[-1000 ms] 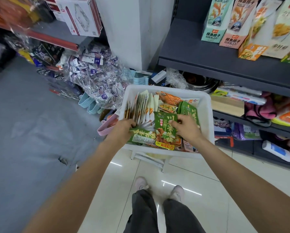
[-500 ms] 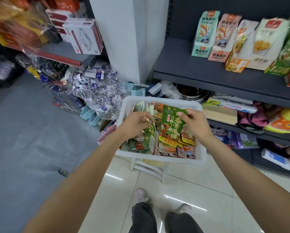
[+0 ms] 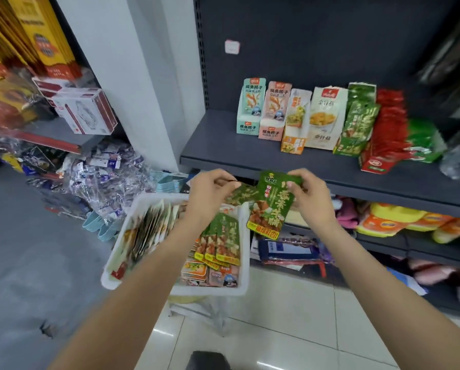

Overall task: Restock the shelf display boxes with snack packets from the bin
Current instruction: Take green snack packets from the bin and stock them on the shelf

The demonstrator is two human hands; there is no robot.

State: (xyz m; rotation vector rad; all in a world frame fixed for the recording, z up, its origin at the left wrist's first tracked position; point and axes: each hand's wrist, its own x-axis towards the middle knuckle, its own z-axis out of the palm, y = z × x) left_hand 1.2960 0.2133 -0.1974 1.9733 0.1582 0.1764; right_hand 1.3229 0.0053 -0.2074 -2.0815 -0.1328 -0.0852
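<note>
Now, shelf (image 3: 250, 153): display boxes (image 3: 357, 121) stand in a row, well above the bin.
Bin (image 3: 243, 252): white, packets left inside.
Change: green packet (image 3: 270, 206), low in the bin a second ago, now lifted clear toward the shelf.
Right hand (image 3: 313, 196): pinches its top.
Left hand (image 3: 210, 193): pinches another green packet.
Meaning: boxing comes next.

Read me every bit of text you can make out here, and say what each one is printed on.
"摸鱼搭子": teal display box.
"摸鱼搭子": pink display box.
"金针菇": white display box, partly blurred.
Green packet, in the right hand's grip: large characters, too blurred.
Smaller green packet, in the left hand: unreadable.
White tag: too small.
</note>
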